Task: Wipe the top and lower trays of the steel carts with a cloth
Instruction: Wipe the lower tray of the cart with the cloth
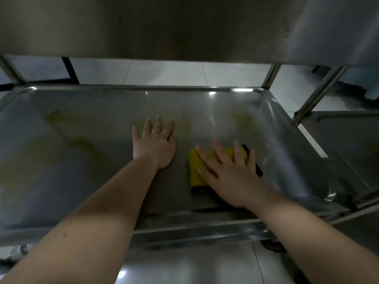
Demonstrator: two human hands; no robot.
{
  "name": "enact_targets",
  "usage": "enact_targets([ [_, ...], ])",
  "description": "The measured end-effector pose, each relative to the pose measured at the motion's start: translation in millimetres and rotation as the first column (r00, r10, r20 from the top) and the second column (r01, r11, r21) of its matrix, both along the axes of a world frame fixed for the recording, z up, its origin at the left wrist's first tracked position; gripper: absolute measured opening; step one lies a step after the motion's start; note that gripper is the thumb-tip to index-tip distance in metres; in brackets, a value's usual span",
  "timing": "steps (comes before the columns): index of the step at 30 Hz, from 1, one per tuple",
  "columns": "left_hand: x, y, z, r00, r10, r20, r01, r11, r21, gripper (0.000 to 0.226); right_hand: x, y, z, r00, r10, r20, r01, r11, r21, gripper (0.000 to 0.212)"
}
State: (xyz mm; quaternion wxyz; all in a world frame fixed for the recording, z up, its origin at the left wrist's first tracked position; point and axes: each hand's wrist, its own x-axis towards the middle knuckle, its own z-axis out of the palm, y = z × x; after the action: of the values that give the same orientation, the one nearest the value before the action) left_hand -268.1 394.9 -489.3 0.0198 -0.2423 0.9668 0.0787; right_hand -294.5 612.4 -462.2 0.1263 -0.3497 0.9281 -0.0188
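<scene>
Steel cart, lower tray (82,152): brushed metal, rounded corners, raised rim, dull smeary sheen. Upper tray (164,27) overhead, flat underside. Tiled floor (184,72) beyond, glossy. Second cart (348,130) at right. Left hand (154,145) flat on tray, fingers straight, slightly spread. Right hand (229,173) presses yellow cloth (196,169), folded, dark-edged, right of tray centre; fingers wide, blurred.

Right hand (229,175) flat on yellow cloth (198,167), left hand (154,144) flat beside it on lower tray (82,124).
</scene>
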Motion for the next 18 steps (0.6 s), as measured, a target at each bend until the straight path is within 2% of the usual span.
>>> enact_targets([
  [3, -1, 2, 0, 1.000, -0.003, 0.000, 0.003, 1.000, 0.012, 0.054, 24, 23, 3, 0.999, 0.028, 0.023, -0.030, 0.997, 0.066, 0.055],
  [6, 1, 2, 0, 1.000, -0.005, 0.004, 0.005, 1.000, 0.007, 0.054, -50, -38, 0, 0.999, -0.041, -0.034, 0.042, 0.999, 0.024, 0.056],
  [8, -1, 1, 0, 1.000, -0.006, 0.011, 0.006, 1.000, -0.008, 0.055, -105, -85, 1, 0.989, -0.148, -0.030, 0.148, 0.989, -0.008, 0.059],
  [11, 0, 0, 1, 1.000, 0.018, 0.016, -0.018, 1.000, -0.002, 0.056, -131, -124, -4, 0.972, -0.233, -0.024, 0.232, 0.972, -0.018, 0.061],
  [14, 1, -2, 3, 1.000, 0.014, 0.016, -0.014, 1.000, 0.010, 0.056, -96, -97, -2, 0.992, -0.123, -0.027, 0.122, 0.992, -0.018, 0.061],
  [18, 2, -3, 2, 1.000, 0.015, 0.002, -0.015, 0.999, 0.030, 0.055, 10, 1, 3, 1.000, 0.014, 0.006, -0.014, 1.000, 0.026, 0.058],
])
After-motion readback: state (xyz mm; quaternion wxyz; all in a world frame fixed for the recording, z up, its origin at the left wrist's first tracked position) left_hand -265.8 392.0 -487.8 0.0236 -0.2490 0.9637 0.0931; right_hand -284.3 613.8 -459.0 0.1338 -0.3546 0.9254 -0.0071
